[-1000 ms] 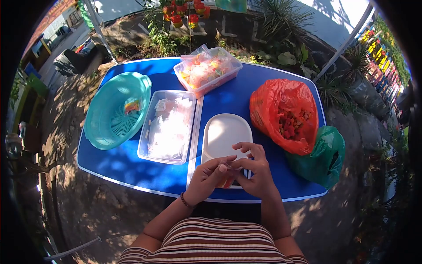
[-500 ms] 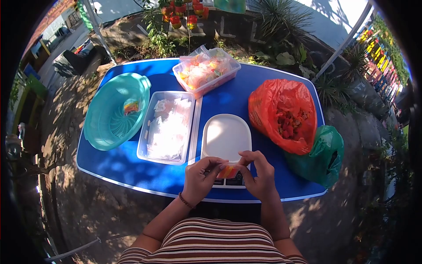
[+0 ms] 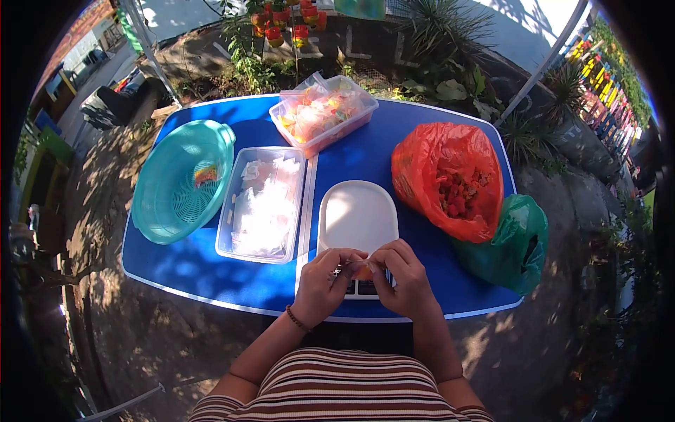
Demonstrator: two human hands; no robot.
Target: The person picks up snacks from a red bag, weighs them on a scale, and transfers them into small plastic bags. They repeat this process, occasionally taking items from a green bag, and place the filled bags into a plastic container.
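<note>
My left hand and my right hand meet over the near end of a white kitchen scale. Between the fingertips of both hands is a small clear packet of orange and red sweets. The scale's display is mostly hidden under my fingers. To the right lies an open red plastic bag with red and orange pieces inside.
The blue folding table also carries a teal colander with one small packet, a clear tub of empty plastic bags, a clear tub of filled packets and a green bag. Plants and dirt ground lie beyond.
My hands have drawn closer together and a little nearer the table, working the small packet between the fingertips. The view has shifted slightly.
</note>
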